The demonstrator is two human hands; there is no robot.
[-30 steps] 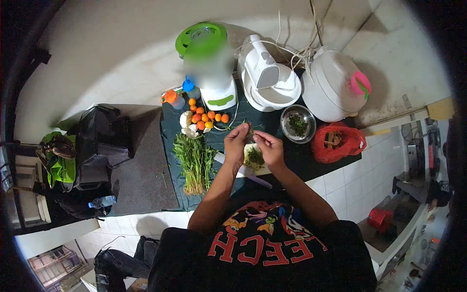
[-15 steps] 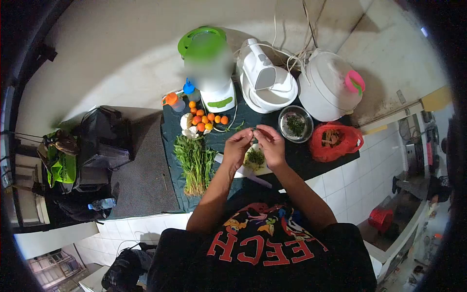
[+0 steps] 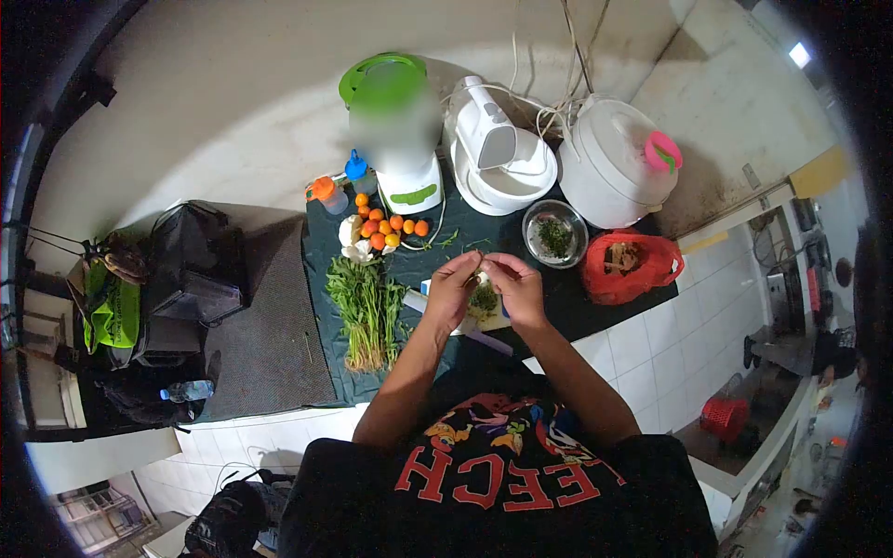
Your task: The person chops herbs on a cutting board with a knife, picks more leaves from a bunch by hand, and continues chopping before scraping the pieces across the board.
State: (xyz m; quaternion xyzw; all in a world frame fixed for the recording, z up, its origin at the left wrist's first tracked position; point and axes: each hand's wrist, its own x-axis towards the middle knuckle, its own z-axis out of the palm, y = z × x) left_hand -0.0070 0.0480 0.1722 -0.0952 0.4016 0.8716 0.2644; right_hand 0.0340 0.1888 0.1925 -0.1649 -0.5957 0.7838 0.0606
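In the head view, a loosened pinch could drop any held scrap off the pale flat cutting board (image 3: 497,323), where chopped dark-green leaves (image 3: 483,298) lie beneath the left hand (image 3: 452,288) and right hand (image 3: 521,292), whose grips press tip to tip, contents too small to tell, meeting closer than a second ago.

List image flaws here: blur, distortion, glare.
Head view: wide-angle curvature bends the edges, corners black; head view: a blurred patch smears the green-and-white appliance; head view: a bright glare spot at upper right, patchy shadow on the wall.
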